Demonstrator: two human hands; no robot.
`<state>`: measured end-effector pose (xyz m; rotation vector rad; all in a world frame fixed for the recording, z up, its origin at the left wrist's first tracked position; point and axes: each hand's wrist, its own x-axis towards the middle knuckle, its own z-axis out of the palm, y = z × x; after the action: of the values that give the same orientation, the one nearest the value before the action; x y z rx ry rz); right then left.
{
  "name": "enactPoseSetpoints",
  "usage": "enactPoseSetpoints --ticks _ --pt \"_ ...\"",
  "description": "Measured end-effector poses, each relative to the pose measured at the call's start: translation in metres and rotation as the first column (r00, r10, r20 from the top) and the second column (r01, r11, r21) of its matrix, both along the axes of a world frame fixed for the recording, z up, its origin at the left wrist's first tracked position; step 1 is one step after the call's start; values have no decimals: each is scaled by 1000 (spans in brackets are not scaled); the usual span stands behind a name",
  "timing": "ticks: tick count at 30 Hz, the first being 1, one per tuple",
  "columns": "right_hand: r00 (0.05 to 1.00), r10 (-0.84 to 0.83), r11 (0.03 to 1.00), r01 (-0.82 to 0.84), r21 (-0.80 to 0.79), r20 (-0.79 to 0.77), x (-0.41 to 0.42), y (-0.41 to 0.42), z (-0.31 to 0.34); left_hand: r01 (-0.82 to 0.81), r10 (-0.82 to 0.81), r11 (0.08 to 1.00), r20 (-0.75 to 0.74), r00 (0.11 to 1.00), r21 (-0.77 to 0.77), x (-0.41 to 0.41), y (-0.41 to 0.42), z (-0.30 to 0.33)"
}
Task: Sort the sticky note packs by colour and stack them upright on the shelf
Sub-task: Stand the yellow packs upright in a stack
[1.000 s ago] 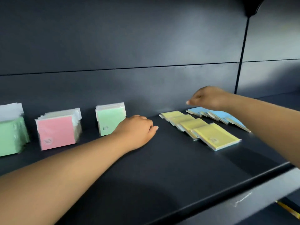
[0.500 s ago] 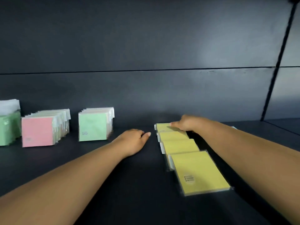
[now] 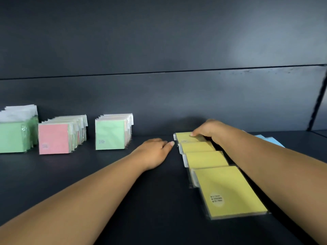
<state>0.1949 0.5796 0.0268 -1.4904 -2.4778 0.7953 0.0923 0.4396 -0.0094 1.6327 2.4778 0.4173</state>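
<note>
Right hand has swung off the blue packs onto the farthest yellow pack; the view has shifted left, closing on the yellow row.

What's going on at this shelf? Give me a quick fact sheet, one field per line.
Setting: dark shelf with a dark back panel
Upright stacks: green stack far left, pink-fronted stack, green-fronted stack
Lying flat: row of four overlapping yellow packs; blue packs partly hidden behind the right arm
Left hand: rests on the shelf beside the yellow row, holding nothing
Right hand: fingers on the farthest yellow pack; grip unclear
Still to do: yellow and blue packs not yet upright
</note>
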Motion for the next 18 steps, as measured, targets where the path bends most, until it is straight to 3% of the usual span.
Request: enactPoseSetpoints --ticks 5,9,14,18 --pt "976 51 998 -45 -33 212 -13 -12 12 17 -17 999 6 1000 -31 0 -1 2" --pt "973 13 994 11 -104 229 -17 -4 17 29 -27 998 29 999 -59 -2 0 0" --pt "995 -47 973 27 -230 -84 -16 -1 6 10 -6 999 88 996 -43 -4 1 -1" --pt "875 -142 965 20 -260 -462 -8 1 5 -127 40 965 347 937 231 -6 -3 5"
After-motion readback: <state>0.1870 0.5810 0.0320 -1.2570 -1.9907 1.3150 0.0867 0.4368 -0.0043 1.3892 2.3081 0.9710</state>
